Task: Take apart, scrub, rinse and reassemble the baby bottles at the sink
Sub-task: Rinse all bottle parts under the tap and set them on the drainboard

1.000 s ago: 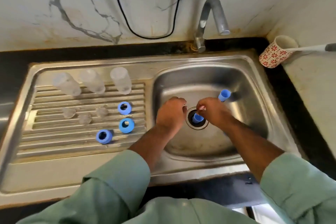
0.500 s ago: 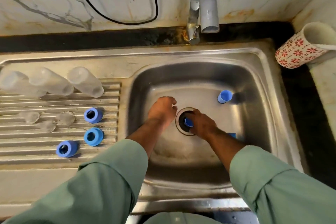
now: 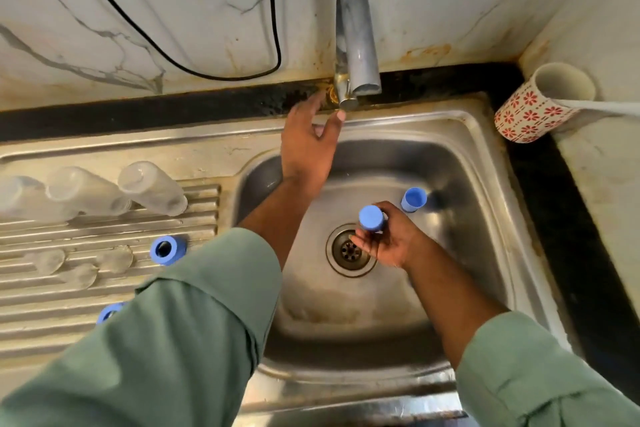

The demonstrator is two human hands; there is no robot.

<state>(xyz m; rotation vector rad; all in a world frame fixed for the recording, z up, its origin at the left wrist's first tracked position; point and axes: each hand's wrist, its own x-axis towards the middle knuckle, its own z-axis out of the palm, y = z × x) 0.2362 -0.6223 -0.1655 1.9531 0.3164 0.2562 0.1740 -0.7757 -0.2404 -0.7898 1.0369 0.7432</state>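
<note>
My right hand (image 3: 391,243) holds a blue bottle cap (image 3: 371,217) in its fingers above the drain (image 3: 349,250) of the steel sink (image 3: 460,163). My left hand (image 3: 306,139) stretches to the back of the sink, its fingertips at the tap's handle (image 3: 346,99); no water runs from the tap (image 3: 355,35). A second blue cap (image 3: 414,199) stands on the basin floor. Three clear bottle bodies (image 3: 152,189) lie on the drainboard (image 3: 104,229), with clear teats (image 3: 114,258) and blue collar rings (image 3: 167,250) in front of them. My left sleeve hides part of another ring (image 3: 110,311).
A red-and-white patterned mug (image 3: 540,104) lies tipped at the right counter corner with a white handle sticking out of it. A black cable (image 3: 173,45) hangs along the marble wall. A black counter strip runs behind the sink.
My right hand lifted the blue cap off the drain. My left hand left the basin floor and moved up to the tap handle. The camera leaned in closer over the sink.
</note>
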